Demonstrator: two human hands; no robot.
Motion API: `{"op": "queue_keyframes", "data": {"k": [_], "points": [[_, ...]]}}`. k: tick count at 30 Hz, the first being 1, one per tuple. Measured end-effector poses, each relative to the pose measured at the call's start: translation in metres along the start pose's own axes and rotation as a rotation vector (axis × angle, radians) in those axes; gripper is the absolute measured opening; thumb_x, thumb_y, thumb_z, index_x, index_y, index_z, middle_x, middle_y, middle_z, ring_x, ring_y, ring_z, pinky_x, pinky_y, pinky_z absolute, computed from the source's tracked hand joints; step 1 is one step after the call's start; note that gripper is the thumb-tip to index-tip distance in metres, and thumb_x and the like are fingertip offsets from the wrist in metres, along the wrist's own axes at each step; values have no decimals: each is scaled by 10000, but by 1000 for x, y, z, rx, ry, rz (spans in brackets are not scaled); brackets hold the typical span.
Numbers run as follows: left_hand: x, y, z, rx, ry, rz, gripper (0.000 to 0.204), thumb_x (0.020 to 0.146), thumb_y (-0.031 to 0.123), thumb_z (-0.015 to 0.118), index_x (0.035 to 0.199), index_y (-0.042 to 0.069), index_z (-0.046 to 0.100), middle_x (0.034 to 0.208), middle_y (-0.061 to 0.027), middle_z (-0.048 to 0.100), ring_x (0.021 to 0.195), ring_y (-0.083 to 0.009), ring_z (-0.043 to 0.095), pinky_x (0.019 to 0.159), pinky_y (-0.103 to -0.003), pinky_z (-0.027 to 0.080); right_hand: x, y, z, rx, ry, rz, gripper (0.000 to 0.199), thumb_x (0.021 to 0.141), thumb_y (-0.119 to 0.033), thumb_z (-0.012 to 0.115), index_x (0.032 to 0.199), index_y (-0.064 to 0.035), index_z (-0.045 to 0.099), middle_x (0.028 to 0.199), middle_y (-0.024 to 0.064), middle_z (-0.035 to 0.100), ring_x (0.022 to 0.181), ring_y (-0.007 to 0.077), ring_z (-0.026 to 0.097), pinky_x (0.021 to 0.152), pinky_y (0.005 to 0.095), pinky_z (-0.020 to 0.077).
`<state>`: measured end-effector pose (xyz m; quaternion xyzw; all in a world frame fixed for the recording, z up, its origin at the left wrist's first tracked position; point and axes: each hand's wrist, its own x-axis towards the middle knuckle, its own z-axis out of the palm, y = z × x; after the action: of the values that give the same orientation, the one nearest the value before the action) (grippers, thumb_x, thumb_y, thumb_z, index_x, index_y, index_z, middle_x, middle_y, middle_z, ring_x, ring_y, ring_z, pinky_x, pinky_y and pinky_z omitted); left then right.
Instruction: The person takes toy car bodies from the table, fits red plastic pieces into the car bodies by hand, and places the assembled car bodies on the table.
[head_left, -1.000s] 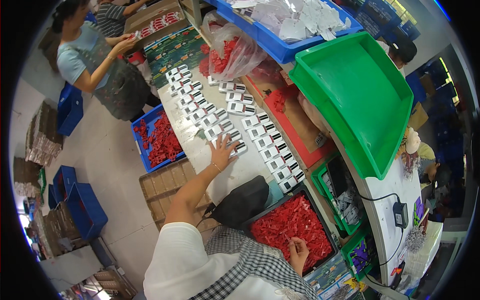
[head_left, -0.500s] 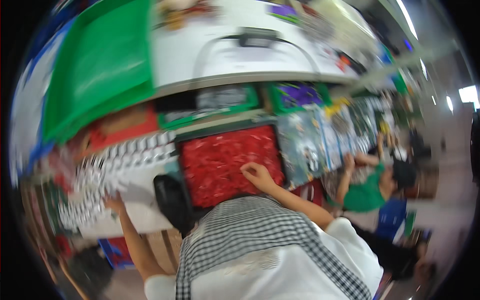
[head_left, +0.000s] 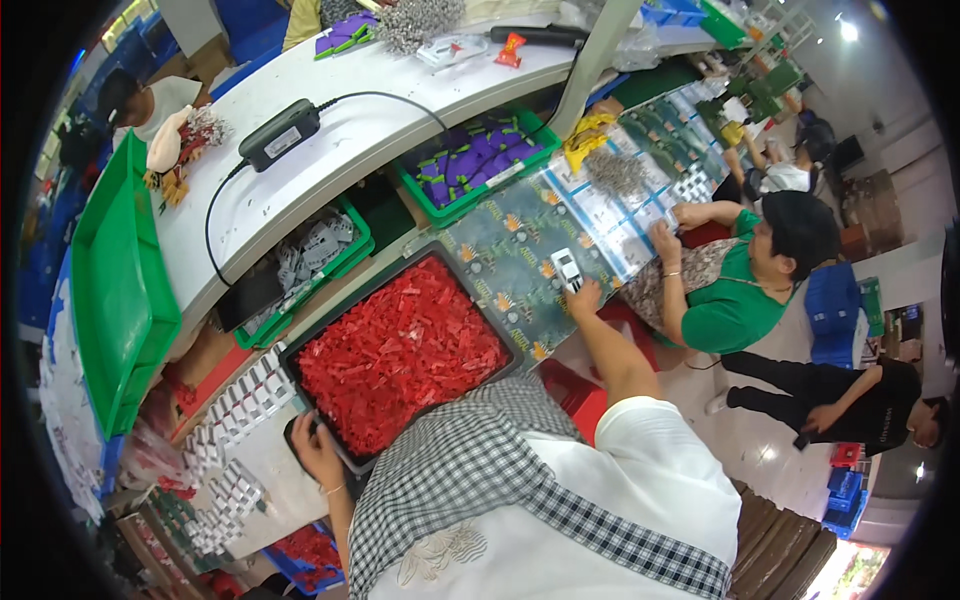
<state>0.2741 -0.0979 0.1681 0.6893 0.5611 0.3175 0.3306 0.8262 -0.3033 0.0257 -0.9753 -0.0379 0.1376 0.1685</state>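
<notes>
Just beyond right hand, touching it: white toy car.

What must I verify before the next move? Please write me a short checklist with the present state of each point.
1. Right hand at the white toy car: ok, its fingers meet the car's near end.
2. Firm grip on that car: cannot tell, the hand partly covers it.
3. Left hand free: cannot tell, it is beside the black tray, with a dark item at its fingers.
4. Red plastic pieces inside the tray: ok, heaped within the rim.
5. Co-worker's hands apart from the right hand: ok, a visible gap separates them.
</notes>
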Motion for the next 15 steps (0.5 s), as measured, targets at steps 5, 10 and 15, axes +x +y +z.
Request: {"op": "queue_keyframes", "data": {"k": [5, 10, 15], "points": [[7, 110, 59, 124, -250, 355, 309, 792, 50, 617, 1099, 43, 581, 1193, -130, 536, 1125, -301, 487, 971, -366, 368, -32, -17, 6, 759, -284, -6, 480, 740, -366, 724, 1058, -19, 630, 912, 64, 640, 797, 142, 592, 604, 286, 459], [17, 174, 116, 239, -547, 829, 455, 732, 79, 675, 1164, 83, 531, 1300, -140, 448, 1222, -328, 406, 1026, -467, 317, -139, -83, -46, 893, -769, -414, 407, 820, -250, 662, 1113, 22, 590, 966, 52, 634, 808, 101, 585, 628, 232, 471], [13, 186, 130, 613, -722, 974, 480, 765, 130, 578, 1236, 122, 487, 1234, -107, 524, 1189, -263, 464, 1016, -474, 322, -203, -133, -79, 567, -1295, -1014, 427, 821, -221, 664, 1159, 20, 562, 1041, 103, 623, 926, 162, 592, 832, 306, 470]]}}
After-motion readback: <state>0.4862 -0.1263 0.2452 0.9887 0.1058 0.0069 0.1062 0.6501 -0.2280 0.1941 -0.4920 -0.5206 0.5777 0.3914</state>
